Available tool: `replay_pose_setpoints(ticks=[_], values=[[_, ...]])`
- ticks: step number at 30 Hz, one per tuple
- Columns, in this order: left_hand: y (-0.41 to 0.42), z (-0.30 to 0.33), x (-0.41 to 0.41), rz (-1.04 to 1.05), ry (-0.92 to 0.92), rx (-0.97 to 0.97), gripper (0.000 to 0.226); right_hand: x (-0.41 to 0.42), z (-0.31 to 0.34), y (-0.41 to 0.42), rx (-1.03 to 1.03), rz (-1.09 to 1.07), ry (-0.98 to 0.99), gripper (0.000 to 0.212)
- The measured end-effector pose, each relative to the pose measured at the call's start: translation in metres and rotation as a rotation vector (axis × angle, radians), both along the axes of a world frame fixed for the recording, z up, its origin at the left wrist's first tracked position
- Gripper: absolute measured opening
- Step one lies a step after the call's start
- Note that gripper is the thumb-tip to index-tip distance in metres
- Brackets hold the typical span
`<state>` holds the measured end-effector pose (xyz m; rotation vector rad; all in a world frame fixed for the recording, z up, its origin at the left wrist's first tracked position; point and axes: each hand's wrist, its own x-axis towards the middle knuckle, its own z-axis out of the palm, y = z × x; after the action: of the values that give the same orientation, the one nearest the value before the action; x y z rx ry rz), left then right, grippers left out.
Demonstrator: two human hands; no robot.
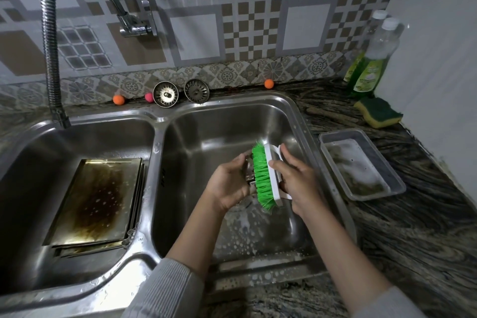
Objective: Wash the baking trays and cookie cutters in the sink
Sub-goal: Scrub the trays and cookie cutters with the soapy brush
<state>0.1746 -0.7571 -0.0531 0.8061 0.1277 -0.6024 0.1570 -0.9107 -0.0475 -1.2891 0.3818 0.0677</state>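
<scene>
While hands scrub, bottle (371,70) label reads partly "AROMA".

Home kitchen: double-bowl steel sink (157,121) centre frame, patterned tile backsplash (253,28) across top, dish soap bottles (371,64) and sponge (378,112) on granite counter (418,227) upper right.

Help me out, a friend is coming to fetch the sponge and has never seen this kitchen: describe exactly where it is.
Start at the double sink and go to the dark counter on its right. In the far corner by the wall stands a green dish soap bottle; the sponge lies just in front of it. It is the only soft block there, yellow with a dark green top.
</scene>
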Motion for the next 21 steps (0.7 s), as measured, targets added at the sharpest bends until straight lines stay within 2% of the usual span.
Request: replay_pose_setpoints(ticks=[3, 5, 11, 17, 21], values=[[0.002, 0.003, 0.004, 0.024, -0.129, 0.210, 0.051, 0.003, 0.005, -0.002, 0.006, -0.004, -0.011, 0.055], [0.004, 0.005, 0.005, 0.088, -0.148, 0.271, 0.053, 0.005, 0.010, -0.004, 0.007, -0.018, -0.014, 0.054], [0.007, 0.012, 0.002, 0.058, -0.344, 0.374, 0.051, 0.010, 0.026, -0.012, 0.043, 0.012, -0.042, 0.048], [0.000, 0.019, -0.001, 0.081, -0.466, 0.402, 0.060, 0.015, 0.037, -0.017, 0.077, -0.025, -0.106, 0.045], [-0.005, 0.021, -0.005, 0.127, -0.531, 0.401, 0.057, 0.017, 0.044, -0.014, 0.103, -0.008, -0.137, 0.051]])
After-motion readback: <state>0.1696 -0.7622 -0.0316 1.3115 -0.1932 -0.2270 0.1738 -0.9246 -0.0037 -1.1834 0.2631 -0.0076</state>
